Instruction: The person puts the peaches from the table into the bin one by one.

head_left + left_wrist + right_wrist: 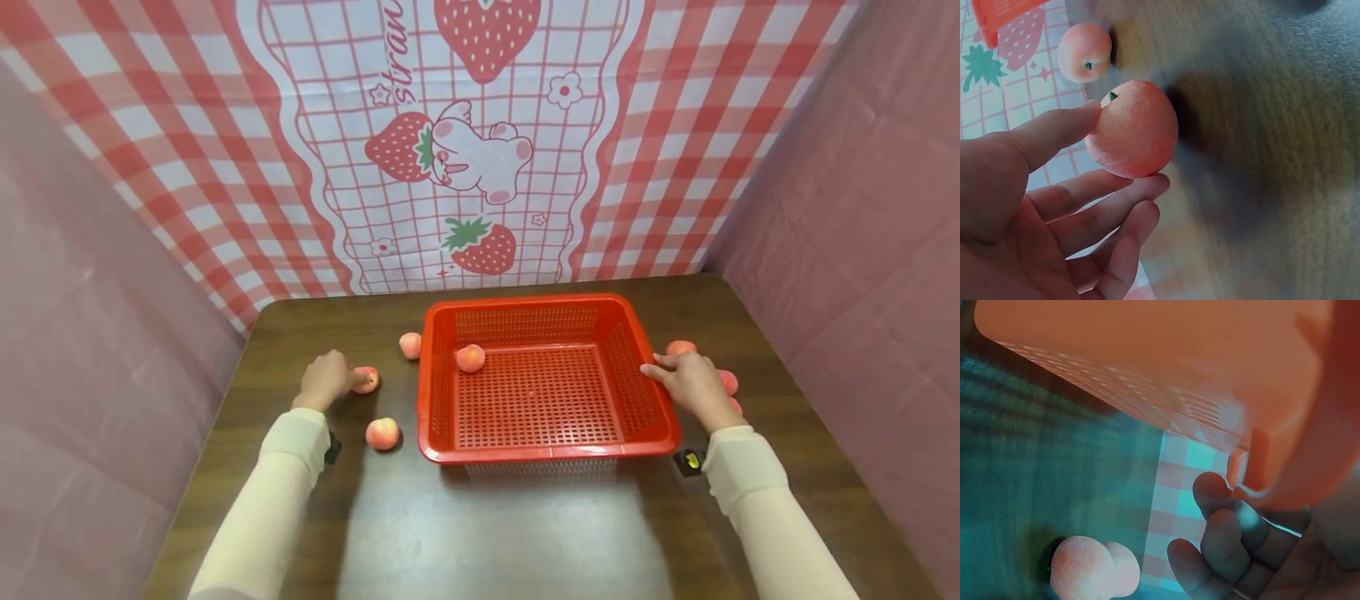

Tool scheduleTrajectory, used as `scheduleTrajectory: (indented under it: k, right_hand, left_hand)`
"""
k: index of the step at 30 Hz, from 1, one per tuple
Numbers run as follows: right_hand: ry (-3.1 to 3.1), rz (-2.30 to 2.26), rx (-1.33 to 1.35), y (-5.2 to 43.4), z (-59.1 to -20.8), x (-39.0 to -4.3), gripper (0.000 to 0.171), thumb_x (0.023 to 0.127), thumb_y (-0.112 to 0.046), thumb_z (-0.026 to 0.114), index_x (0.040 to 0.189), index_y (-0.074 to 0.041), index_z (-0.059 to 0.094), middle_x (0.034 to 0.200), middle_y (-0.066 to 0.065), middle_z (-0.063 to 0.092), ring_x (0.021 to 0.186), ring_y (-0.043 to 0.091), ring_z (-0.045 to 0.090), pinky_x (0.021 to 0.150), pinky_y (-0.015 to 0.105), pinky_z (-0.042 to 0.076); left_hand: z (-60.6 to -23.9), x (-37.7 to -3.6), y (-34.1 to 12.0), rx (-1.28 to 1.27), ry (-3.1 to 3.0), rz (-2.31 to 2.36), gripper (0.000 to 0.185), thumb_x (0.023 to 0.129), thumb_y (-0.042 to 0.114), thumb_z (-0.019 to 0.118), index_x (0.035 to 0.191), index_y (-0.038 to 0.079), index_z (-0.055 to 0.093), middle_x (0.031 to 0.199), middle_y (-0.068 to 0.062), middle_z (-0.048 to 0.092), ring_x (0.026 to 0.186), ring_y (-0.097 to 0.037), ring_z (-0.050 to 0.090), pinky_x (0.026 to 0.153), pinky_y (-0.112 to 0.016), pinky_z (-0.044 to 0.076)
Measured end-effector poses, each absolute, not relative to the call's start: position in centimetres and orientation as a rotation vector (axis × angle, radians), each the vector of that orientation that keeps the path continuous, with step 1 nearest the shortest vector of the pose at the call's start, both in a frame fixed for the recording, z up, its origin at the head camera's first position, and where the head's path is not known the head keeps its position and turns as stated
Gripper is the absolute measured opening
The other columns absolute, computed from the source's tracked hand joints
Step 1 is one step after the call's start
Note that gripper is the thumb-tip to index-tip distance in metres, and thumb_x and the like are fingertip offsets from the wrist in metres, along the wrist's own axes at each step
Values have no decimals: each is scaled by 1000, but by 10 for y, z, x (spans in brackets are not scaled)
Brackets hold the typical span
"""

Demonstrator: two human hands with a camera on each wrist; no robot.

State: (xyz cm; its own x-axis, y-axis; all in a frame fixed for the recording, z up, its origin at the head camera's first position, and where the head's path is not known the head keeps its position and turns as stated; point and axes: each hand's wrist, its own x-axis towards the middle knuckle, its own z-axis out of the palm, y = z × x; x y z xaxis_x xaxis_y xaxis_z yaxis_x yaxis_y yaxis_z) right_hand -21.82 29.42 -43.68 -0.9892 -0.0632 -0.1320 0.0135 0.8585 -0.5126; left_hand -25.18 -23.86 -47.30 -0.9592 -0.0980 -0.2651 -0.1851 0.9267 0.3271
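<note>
At centre-left of the dark wooden worktop (525,533), the left hand (324,380) is pinching a small pink foam peach (367,379) while the right hand (693,385) is gripping the red perforated plastic basket's (551,452) rim, apparently steadying it.

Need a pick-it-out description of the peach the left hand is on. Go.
Start at the red basket on the dark wooden table and look to its left, where three peaches lie. The one meant is the middle of that column, touched by the left hand's fingertips; the other two lie free.

Strawberry-print checked cloth (465,158) behind dark wooden table (510,517); pink side curtains (862,192).
</note>
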Motion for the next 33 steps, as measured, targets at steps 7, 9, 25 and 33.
scheduleTrajectory:
  k: [7,9,25,33]
  right_hand:
    - [2907,-780,-46,292,-438,-217,54,94,-30,63,128,11,55,89,23,72,65,22,60,61,32,45]
    - [2925,-768,-56,292,-438,-218,53,94,-30,64,127,11,56,92,25,72,69,25,60,64,34,46]
    - [2935,-784,-63,292,-438,-216,52,94,-28,64,126,12,57,93,26,72,68,23,60,64,36,48]
    - [2953,-789,-73,294,-437,-214,51,94,-28,64,125,11,57,97,26,71,71,26,62,66,40,50]
  left_hand:
    - [-475,-251,-239,-207,2824,567,37,85,37,68,98,3,74,103,-21,71,96,-40,64,83,-49,49]
    - [-476,-251,-239,-202,2822,586,36,85,35,67,99,2,73,104,-21,71,96,-39,64,84,-49,49]
    - [-474,-249,-236,-236,2806,717,43,89,30,62,122,3,63,122,-23,64,112,-43,58,93,-52,45]
    - [-469,-250,-234,-254,2848,721,43,89,31,62,122,4,64,124,-25,63,113,-47,58,90,-53,47]
